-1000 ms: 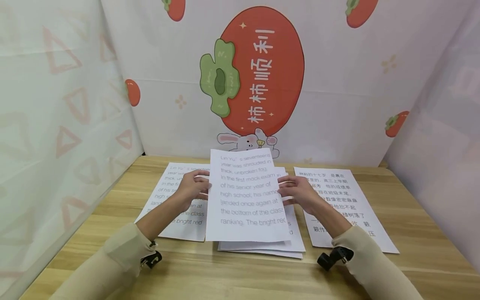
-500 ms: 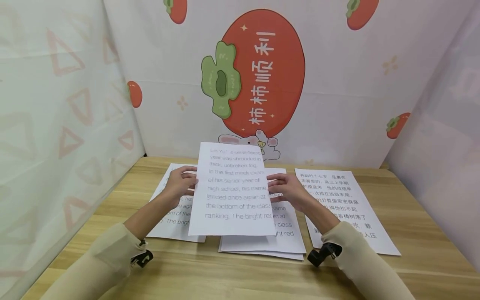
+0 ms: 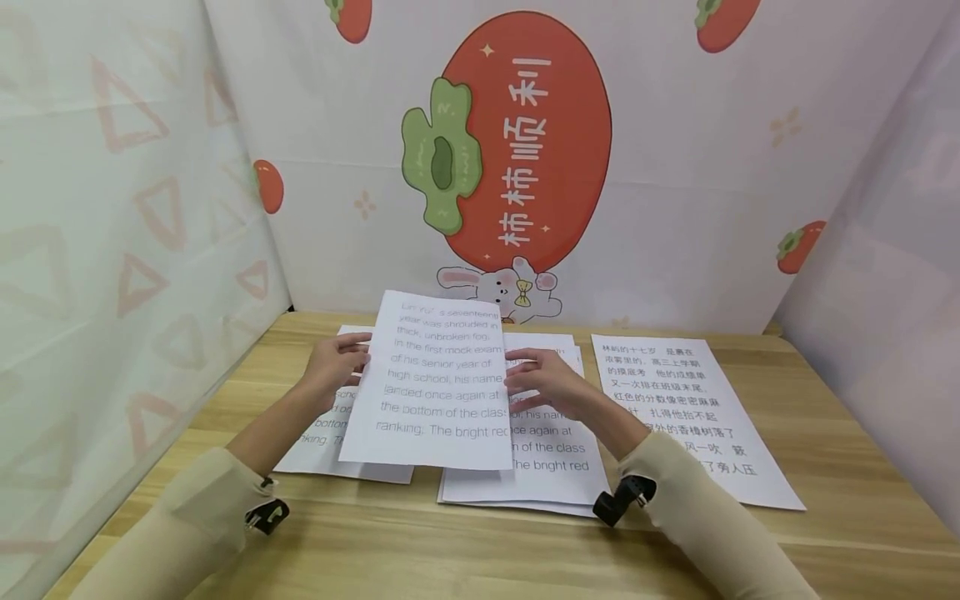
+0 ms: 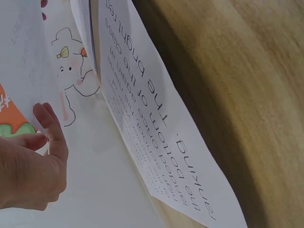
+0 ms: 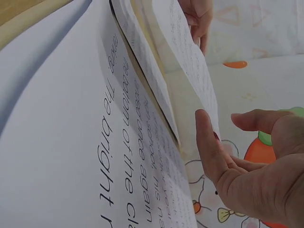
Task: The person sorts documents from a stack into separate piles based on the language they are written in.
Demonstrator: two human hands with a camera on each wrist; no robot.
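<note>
A white sheet of paper printed with English text is held up, tilted, above the wooden table. My left hand pinches its left edge; in the left wrist view, thumb and fingertip meet at the paper's edge. On the opposite edge, the fairly straight fingers of my right hand touch the sheet, and in the right wrist view the thumb stands apart from them. Partly hidden behind the raised sheet lies another English-printed sheet on the left. A small stack of similar sheets lies in the middle.
On the right side of the wooden table lies a sheet with Chinese text. A white backdrop with a large red persimmon print stands behind the table. White cloth walls close in both sides.
Both hands have carried the raised sheet leftward, from over the middle stack toward the left sheet. More of the middle stack and the Chinese-text sheet shows now.
</note>
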